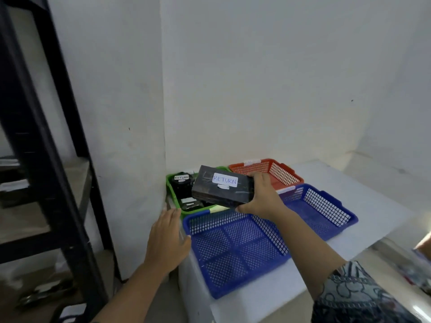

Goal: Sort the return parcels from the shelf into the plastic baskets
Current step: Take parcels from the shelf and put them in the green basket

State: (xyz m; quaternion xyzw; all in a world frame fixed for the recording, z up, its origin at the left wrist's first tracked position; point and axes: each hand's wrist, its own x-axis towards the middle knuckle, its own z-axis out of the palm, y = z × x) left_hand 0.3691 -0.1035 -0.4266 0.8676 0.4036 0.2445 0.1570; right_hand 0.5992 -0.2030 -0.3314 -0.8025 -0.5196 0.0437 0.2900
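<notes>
The right hand (261,197) gripped a black-wrapped parcel (222,186) by its right end, thumb along the near edge and fingers curled over the far edge, holding it above the green basket (173,199). A white label reading "RETURN" (225,180) faced up on the parcel; a smaller white tag below it was too blurred to read. The parcel hid much of the green basket's interior, where other black parcels (183,186) lay, one bearing a small "RETURN" label, another a label too small to make out.

The left hand (168,238) was open and held nothing, fingers extended together, resting against the left edge of the white table (363,206) beside the near blue basket (233,248). Whether it touched that basket's rim could not be told.

A second blue basket (321,208) sat behind and right of the first, partly covered by the right forearm. The orange basket (270,170) stood at the back against the wall, its front corner hidden by the right hand; a white tag on its far rim was illegible. A black shelf frame (46,145) stood at the left, blurred and cut off by the picture's edge, its contents indistinct.
</notes>
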